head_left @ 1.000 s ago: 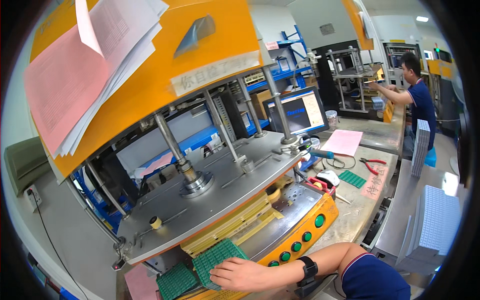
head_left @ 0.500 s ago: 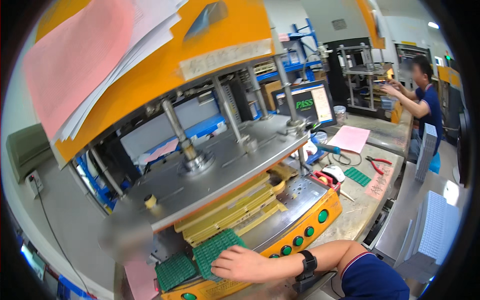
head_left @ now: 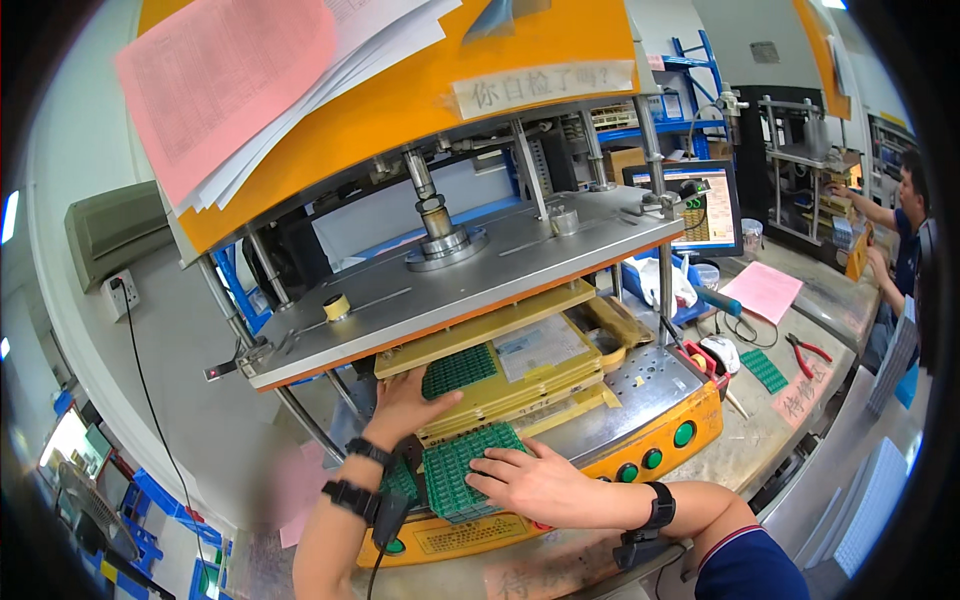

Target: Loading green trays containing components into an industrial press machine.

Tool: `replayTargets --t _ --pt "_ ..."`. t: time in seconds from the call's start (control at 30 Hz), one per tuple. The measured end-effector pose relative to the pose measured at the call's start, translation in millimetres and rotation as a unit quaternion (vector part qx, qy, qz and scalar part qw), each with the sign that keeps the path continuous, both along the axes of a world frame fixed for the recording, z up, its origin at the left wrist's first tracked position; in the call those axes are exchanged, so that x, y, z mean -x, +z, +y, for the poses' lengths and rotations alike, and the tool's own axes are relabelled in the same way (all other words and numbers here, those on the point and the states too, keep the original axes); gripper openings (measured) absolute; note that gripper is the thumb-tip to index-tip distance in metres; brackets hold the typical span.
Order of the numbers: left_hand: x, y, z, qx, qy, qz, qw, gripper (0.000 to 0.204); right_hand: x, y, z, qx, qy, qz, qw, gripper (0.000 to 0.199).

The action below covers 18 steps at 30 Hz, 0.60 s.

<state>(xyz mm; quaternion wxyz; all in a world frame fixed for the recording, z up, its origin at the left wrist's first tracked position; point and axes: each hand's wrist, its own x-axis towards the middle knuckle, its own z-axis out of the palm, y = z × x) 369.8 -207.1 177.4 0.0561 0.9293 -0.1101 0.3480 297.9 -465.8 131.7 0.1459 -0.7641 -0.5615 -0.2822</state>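
Lying in yellow fixture (head_left: 545, 386): one green board (head_left: 460, 370); left grip (head_left: 403, 405) splayed alongside. Outside: green stack (head_left: 458, 467), right grip (head_left: 540, 487) atop, hold unclear.

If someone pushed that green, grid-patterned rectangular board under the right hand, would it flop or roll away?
The green, grid-patterned rectangular board is probably fairly stiff: it looks flat, with no sag showing. It likely wouldn't roll, because its shape is flat with straight edges. Its bumpy top might make it less slippery for the right hand.
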Motion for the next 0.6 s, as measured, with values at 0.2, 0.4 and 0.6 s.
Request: replayTargets --t 0.2,0.4,0.6 --pt "-39.8 16.3 24.0 -0.002 -0.121 0.195 0.973 0.086 3.7 5.2 -5.6 0.005 0.006 0.013 1.0 0.043" --pt "-42.7 15.1 21.8 0.022 -0.11 0.204 0.972 0.089 5.0 2.8 -4.7 0.006 0.011 0.015 1.0 0.044" --pt "-34.6 13.8 29.4 0.035 -0.131 0.113 0.984 0.083 2.3 8.1 -7.6 0.002 0.013 0.014 1.0 0.045"
